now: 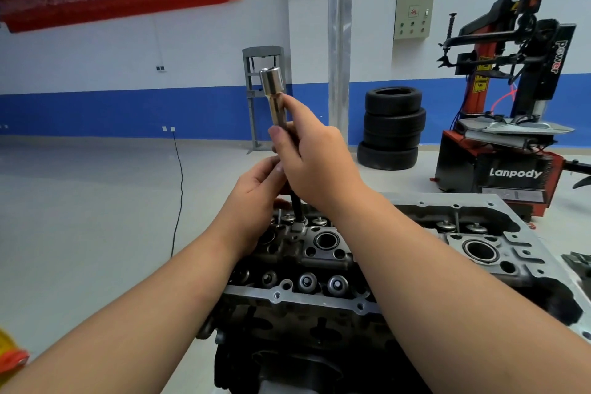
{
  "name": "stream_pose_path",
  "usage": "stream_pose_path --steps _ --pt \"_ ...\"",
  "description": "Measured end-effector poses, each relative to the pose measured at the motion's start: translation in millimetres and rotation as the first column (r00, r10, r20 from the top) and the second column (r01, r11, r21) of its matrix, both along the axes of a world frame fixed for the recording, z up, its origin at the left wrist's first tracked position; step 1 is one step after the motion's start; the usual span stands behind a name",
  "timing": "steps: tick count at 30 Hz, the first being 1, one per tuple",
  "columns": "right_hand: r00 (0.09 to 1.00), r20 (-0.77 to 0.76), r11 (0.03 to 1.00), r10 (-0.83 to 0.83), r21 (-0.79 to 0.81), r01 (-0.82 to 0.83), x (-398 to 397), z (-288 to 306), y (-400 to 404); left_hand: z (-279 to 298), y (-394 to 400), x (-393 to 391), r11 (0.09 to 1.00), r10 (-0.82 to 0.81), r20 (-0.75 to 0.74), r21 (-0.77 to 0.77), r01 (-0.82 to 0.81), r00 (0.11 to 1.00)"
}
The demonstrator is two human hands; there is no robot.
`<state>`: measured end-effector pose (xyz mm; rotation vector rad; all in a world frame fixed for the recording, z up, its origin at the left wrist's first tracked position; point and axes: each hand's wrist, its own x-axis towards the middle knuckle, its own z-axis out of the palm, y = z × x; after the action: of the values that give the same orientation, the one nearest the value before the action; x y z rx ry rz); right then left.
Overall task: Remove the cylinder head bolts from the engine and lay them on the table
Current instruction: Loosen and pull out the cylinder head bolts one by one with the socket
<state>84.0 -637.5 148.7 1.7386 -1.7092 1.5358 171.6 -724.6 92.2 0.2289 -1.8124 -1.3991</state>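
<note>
- Over the cylinder head (323, 246), head view: your right hand (311, 158) has its fingers curled round a long bolt (277, 105), half drawn from its bore and near upright.
- Your left hand (256, 192) pinches the dark shank lower down.
- Judgement: steel, stiff, heavy, likely oily; hold mid-shank, lift straight.

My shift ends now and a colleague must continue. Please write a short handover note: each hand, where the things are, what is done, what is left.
Right hand: grips the long socket tool, upright, socket end up.
Left hand: its grip is on the dark shaft below, just above the cylinder head.
Done: cannot tell; no removed bolts are in view, and the table barely shows.
Left: free this shaft from its hole, lay it on the table, then check the other holes for bolts.
</note>
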Motion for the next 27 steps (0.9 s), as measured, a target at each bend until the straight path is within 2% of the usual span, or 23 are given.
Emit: stream_pose_path --steps 6,12,14,19,24,27 --pt "0.998 -0.045 0.993 -0.038 -0.116 0.033 -1.0 0.2 1.3 -0.5 -1.3 -2.2 0.999 0.044 -0.044 -0.024 -0.045 0.998" --pt "0.998 0.056 0.998 0.031 0.054 -0.034 -0.8 2.0 -0.2 0.2 0.8 -0.8 1.000 0.010 0.028 -0.018 -0.010 1.000" --pt "0.999 0.024 0.999 0.030 0.034 -0.030 0.0 1.3 0.7 0.1 0.1 -0.5 0.999 0.036 0.001 -0.034 -0.036 0.999" --pt "0.998 -0.042 0.989 -0.036 -0.147 0.029 -0.5 0.1 0.0 -1.7 -1.9 -2.0 0.998 0.055 -0.044 -0.014 -0.055 0.998" --pt "0.999 0.042 0.999 0.022 -0.028 -0.021 -1.6 1.4 -0.5 -0.8 -0.5 -0.6 1.000 -0.001 0.018 -0.014 0.001 1.000" --pt "1.000 -0.021 0.997 0.000 -0.078 -0.002 0.4 -0.2 0.5 -1.3 -2.0 -0.4 0.999 0.035 -0.011 -0.028 -0.036 0.999"
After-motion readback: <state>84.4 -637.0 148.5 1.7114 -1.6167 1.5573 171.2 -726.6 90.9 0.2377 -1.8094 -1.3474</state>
